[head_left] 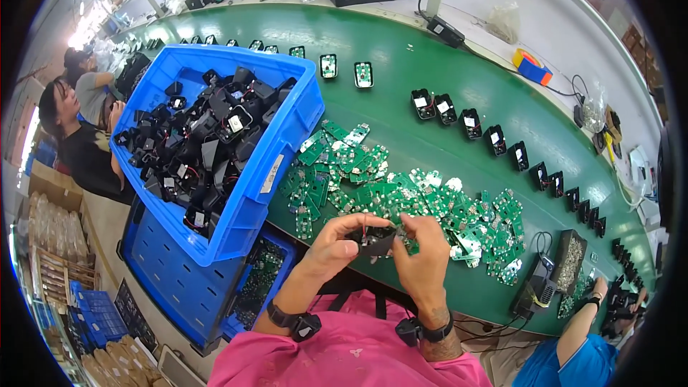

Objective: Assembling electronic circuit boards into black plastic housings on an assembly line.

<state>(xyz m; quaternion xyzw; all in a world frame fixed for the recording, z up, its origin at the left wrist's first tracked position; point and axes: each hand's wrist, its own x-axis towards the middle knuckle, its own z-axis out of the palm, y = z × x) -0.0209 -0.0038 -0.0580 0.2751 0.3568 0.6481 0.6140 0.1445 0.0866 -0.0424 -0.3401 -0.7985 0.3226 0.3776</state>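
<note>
Left hand: Thumb and fingers of the left hand [332, 245] grip one end of a black housing, a red wire [364, 230] showing at its opening.
Right hand: Thumb and forefinger of the right hand [423, 252] close on the housing's other end; whether they also pinch a small part cannot be told.
Black housing [377, 245]: Held between both hands over the near edge of the green worktop [401, 143].
Circuit boards [416, 197]: Heaped loose just beyond the hands, spreading rightward along the near edge.
Blue bin [308, 93]: Full of black shells [204, 147], left of the boards.
Row of housings [496, 140]: Lined up toward the worktop's far edge, at right.
Co-worker: A blue sleeve [588, 355] at the near edge, far right.
</note>
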